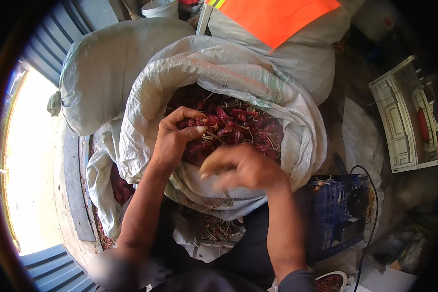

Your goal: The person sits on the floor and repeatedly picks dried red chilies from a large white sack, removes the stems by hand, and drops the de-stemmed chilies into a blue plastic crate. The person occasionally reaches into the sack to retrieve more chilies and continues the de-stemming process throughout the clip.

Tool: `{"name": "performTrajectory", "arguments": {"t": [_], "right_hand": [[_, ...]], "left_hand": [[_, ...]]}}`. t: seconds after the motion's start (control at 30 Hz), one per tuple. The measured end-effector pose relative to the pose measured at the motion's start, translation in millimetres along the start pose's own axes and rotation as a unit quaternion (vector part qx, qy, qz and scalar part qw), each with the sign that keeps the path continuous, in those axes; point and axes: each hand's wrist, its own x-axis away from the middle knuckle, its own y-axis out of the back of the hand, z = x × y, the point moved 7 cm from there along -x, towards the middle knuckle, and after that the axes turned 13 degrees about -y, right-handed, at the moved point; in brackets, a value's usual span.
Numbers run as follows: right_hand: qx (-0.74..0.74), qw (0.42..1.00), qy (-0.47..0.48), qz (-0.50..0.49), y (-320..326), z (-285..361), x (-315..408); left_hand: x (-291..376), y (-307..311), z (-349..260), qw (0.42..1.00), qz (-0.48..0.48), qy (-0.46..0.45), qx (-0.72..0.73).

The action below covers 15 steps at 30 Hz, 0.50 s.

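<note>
An open white woven sack [142,95] with a rolled-down rim stands before me, full of dried red chillies [237,135] with pale stems. Over its left part, my left hand [173,137] pinches a wrinkled dried chilli [195,122] between thumb and fingers. My right hand [250,168] hangs above the near rim, blurred by motion, its fingers curled. Whether anything small is between its fingertips is too blurred to tell.
Stuffed sacks [102,69] stand behind, one under an orange cloth [273,18]. A smaller sack of chillies [121,186] lies left. Loose stems [215,226] lie between my legs. At right are a blue plastic crate [325,215], a black cable [374,193] and a bowl [345,279].
</note>
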Motion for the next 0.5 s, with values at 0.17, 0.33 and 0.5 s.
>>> {"name": "performTrajectory", "arguments": {"t": [0.17,0.33,0.5], "right_hand": [[0.075,0.965,-0.013,-0.252,35.4,-14.1,-15.1],[0.060,0.910,0.019,-0.411,50.4,-3.6,-22.3],[0.074,0.934,0.012,-0.348,32.3,-18.5,-41.0]], "left_hand": [[-4.3,11.3,0.7,0.999,-0.032,0.018,-0.010],[-6.2,11.9,2.2,0.998,-0.018,0.030,-0.060],[-8.2,4.0,4.6,0.997,0.014,0.009,-0.074]]}}
